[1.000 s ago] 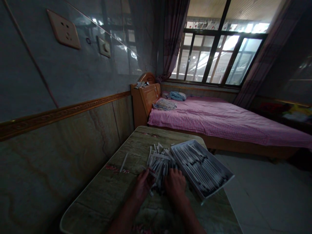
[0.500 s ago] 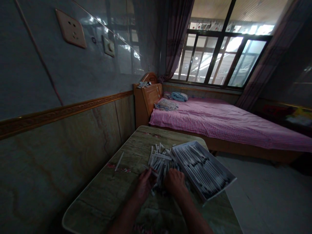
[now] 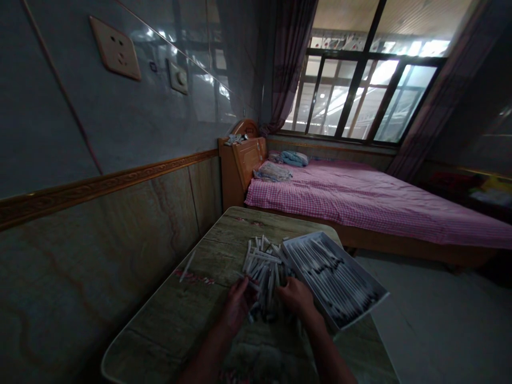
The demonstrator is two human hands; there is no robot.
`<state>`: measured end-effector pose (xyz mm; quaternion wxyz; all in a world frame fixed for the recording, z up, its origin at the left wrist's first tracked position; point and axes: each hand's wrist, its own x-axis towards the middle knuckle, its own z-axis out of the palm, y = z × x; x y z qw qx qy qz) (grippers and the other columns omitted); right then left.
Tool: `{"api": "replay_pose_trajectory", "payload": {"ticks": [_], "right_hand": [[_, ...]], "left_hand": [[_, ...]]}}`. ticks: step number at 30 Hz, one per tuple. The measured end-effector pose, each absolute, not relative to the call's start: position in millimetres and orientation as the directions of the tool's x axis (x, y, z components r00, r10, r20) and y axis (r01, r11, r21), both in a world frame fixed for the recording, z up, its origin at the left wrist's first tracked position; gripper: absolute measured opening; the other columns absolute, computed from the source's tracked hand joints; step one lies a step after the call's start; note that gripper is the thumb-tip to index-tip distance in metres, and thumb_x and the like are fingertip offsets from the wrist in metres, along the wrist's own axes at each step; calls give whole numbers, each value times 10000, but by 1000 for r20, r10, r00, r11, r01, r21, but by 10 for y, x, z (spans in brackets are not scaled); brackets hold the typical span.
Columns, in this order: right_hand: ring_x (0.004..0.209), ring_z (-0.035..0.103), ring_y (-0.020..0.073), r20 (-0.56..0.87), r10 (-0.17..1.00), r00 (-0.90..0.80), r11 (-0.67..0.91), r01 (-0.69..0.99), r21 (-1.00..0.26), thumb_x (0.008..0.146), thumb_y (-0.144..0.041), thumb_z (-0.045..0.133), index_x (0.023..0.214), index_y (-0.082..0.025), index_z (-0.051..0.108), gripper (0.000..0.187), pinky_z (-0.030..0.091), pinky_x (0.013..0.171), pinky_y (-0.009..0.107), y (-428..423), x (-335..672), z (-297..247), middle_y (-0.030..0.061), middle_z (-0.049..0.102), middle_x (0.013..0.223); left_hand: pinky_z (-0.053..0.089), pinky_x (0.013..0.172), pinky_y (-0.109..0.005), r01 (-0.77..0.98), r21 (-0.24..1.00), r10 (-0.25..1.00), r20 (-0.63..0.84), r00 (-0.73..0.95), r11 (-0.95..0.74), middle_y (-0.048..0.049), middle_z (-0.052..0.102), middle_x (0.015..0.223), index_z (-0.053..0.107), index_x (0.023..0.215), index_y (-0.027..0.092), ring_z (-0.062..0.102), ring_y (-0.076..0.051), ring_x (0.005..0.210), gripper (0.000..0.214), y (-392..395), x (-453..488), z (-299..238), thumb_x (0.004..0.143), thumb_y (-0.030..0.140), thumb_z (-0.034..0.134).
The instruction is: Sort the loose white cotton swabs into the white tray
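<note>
A heap of loose white sticks (image 3: 262, 261) lies on the table between my hands. At its left side my left hand (image 3: 239, 298) is closed around a slim white stick (image 3: 253, 285). My right hand (image 3: 296, 296) is closed at the heap's right side, beside the box; what its fingers hold, if anything, is hidden. The shallow light-coloured box (image 3: 366, 312) sits tilted in view to the right, filled with white dark-ended sticks (image 3: 336, 277) laid in rows. Farther left, a single white stick (image 3: 187, 265) lies apart from the heap.
The small table (image 3: 160, 330) has a marble-like top and rounded corners. Its left edge runs close to a tiled wall (image 3: 132, 240). Beyond the far edge stands a bed (image 3: 340, 186) with a pink checked sheet. Grey floor (image 3: 424, 298) shows to the right.
My right hand has shifted slightly right, towards the box, uncovering more of the heap. The single stick at the left has slid a little further left. My left hand stays nearly still.
</note>
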<state>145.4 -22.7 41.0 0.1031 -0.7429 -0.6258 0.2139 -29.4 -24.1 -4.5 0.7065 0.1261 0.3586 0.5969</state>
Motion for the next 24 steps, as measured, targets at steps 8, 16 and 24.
{"api": "replay_pose_trajectory", "payload": {"ticks": [8,16,24], "right_hand": [[668,576,155,144,978,151,26,597,-802,805,-284,461,743,-218,522,109,395,573,210,-525,1416,116,-16,597,694],[830,671,204,243,933,265,1,675,-738,891,-304,376,1087,-213,575,294,456,715,276,-690,1383,-149,65,708,946],[941,677,220,297,917,265,-28,788,-615,904,-256,375,1151,-184,605,345,467,791,293,-669,1410,-195,100,710,1057]], "left_hand": [[545,478,-199,-757,606,938,-344,26,244,-5,729,656,664,788,136,681,-125,525,76,-246,-289,-33,774,97,728],[545,481,-204,-781,582,941,-338,22,227,-14,751,696,679,808,141,699,-136,565,103,-233,-305,-55,764,55,715],[529,461,-205,-787,574,938,-347,16,226,-2,739,681,669,809,143,678,-127,529,95,-228,-315,-51,765,79,724]]}}
